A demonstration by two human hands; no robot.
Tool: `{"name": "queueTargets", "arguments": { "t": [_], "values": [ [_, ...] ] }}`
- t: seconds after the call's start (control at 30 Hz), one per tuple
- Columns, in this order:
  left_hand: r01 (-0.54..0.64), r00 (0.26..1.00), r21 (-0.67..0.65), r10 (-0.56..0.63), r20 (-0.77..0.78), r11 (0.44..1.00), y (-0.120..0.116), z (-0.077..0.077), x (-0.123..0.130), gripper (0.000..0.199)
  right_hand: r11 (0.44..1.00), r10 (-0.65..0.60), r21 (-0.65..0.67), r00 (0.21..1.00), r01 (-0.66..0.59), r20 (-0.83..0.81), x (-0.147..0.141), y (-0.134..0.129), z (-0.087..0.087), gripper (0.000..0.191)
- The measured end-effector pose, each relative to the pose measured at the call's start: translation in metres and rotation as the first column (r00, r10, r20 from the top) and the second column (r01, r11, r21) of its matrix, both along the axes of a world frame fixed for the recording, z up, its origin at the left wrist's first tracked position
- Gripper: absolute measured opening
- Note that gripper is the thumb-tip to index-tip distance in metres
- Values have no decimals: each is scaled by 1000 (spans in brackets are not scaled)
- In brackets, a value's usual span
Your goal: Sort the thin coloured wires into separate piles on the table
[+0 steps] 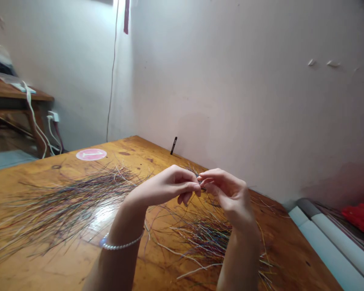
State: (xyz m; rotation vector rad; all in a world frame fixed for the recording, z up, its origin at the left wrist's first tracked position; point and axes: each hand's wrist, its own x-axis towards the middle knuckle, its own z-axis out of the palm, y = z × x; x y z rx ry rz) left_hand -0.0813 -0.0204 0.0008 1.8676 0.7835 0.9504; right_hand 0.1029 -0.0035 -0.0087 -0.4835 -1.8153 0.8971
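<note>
My left hand (pixel 172 184), with a beaded bracelet (pixel 121 245) on its wrist, is closed in a pinch above the wooden table. Facing it, my right hand (pixel 227 190) has its thumb and fingertips pressed together, nearly touching the left fingertips. Something thin and dark shows between the two hands, too small to make out. A long bundle of thin multicoloured wires (pixel 79 202) lies to the left of my left arm. Another tangle of coloured wires (pixel 209 238) is spread under and between my forearms, partly hidden by the right one.
On the wooden table (pixel 291 246) are a round pink sticker (pixel 91 154) and, by the wall, a black marker (pixel 174 145). White rolls (pixel 330 246) and red material (pixel 362 216) lie beyond the right edge. A second table (pixel 24 93) with cables stands at left.
</note>
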Motion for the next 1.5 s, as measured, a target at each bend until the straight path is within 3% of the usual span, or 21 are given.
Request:
{"name": "queueTargets", "arguments": {
  "t": [0.2,0.5,0.93,1.33,1.5],
  "values": [
    [27,999,-40,-25,37,999,-3,3,0,24,995,-38,97,999,38,-2,-3,1,0,21],
    [-18,1000,4,18,-2,1000,-1,1,-4,26,973,-146,185,988,135,45,-4,1,-1,18],
    [-180,970,146,200,-135,973,1,-3,-6,26,891,-392,321,901,322,185,-8,-2,1,16],
    [-331,942,139,319,102,933,-1,-4,-3,20,869,-447,304,883,391,144,-12,-4,1,14],
    [-366,916,151,327,234,918,-5,0,2,16,890,-423,218,904,401,65,-15,-4,-1,11]
  ]
}}
